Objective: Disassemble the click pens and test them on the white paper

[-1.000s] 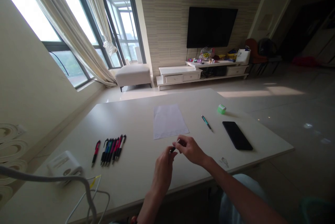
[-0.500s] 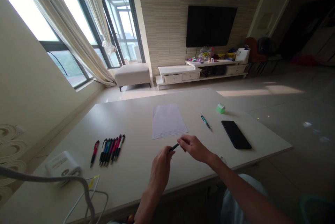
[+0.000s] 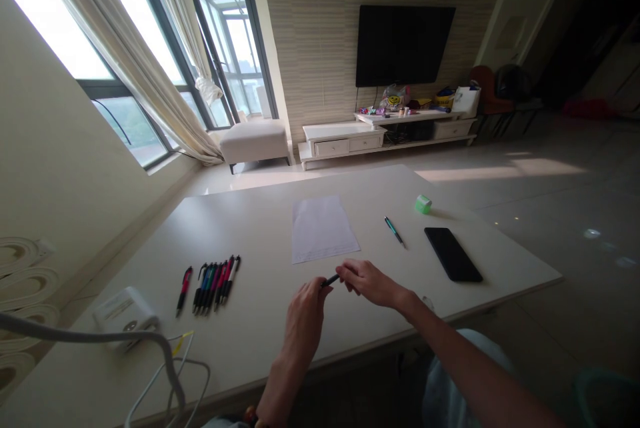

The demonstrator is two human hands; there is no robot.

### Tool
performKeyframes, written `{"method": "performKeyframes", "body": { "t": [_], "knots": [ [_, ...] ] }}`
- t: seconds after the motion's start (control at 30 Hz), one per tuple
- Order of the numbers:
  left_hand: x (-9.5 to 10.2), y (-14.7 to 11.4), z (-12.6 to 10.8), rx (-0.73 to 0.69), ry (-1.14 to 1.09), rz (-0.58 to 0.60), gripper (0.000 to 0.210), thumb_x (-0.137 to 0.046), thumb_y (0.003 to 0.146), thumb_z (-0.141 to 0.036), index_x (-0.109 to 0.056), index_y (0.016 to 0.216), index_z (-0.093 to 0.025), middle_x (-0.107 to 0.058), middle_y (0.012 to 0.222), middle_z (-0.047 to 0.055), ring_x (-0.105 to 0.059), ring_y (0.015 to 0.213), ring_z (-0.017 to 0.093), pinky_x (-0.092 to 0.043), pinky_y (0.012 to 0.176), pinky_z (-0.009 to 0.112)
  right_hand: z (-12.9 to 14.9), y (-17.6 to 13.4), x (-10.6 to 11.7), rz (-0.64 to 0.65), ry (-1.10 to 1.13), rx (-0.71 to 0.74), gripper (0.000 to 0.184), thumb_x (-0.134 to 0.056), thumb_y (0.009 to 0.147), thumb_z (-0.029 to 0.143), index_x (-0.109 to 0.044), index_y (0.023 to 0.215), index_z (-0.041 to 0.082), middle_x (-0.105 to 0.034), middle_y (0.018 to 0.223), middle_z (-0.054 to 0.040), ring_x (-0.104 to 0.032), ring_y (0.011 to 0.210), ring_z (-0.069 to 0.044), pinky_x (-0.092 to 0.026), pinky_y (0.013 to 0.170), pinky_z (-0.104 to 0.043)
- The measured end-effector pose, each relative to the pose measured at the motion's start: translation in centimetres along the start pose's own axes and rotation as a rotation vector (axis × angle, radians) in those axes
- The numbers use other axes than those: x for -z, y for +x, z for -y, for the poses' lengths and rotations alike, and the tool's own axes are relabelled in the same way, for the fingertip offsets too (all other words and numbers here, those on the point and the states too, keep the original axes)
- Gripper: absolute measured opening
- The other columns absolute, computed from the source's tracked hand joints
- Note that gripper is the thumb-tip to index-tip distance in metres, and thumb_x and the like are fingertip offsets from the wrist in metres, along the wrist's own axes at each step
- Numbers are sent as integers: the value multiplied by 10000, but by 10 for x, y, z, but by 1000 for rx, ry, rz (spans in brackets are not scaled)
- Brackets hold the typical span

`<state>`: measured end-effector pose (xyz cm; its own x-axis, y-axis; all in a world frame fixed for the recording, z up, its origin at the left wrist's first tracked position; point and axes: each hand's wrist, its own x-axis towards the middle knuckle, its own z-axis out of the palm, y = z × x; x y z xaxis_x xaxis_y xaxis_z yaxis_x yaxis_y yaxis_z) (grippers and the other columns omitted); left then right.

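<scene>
A dark pen [image 3: 330,280] is held between both hands above the near part of the white table [image 3: 270,328]. My left hand [image 3: 306,311] pinches its lower left end, and my right hand [image 3: 367,281] has its fingers closed on the other end. Much of the pen is hidden in the fingers. Just beyond the hands lies a white sheet of paper [image 3: 323,228]. A teal pen [image 3: 395,232] rests to the right of the paper. Several pens [image 3: 215,287] lie side by side on the left, with a red and black pen [image 3: 184,291] a little apart from them.
A black phone [image 3: 453,255] lies at the right, with a small green box [image 3: 423,204] behind it. At the left stand a white device [image 3: 125,315] and a grey cable [image 3: 100,341]. Beyond the table are a TV cabinet [image 3: 345,141] and a grey bench [image 3: 255,141].
Both hands keep hold of the pen, and the right fingers have shifted slightly left along it. The camera view has moved a little.
</scene>
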<state>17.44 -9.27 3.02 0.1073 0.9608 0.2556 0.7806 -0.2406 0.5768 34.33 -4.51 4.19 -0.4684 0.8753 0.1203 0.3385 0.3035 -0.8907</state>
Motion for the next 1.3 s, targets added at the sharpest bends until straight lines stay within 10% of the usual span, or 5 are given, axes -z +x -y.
{"method": "performKeyframes", "body": {
  "t": [1.3],
  "knots": [
    [4, -2, -2, 44, -196, 38, 183, -430, 872, -278, -592, 936, -220, -674, 745, -5, -609, 686, 143, -427, 645, 240, 7, 0, -4, -18, -14, 26, 450, -364, 895, 481, -453, 580, 171, -422, 517, 40, -394, 504, -97, -295, 505, -231]
  ]
}}
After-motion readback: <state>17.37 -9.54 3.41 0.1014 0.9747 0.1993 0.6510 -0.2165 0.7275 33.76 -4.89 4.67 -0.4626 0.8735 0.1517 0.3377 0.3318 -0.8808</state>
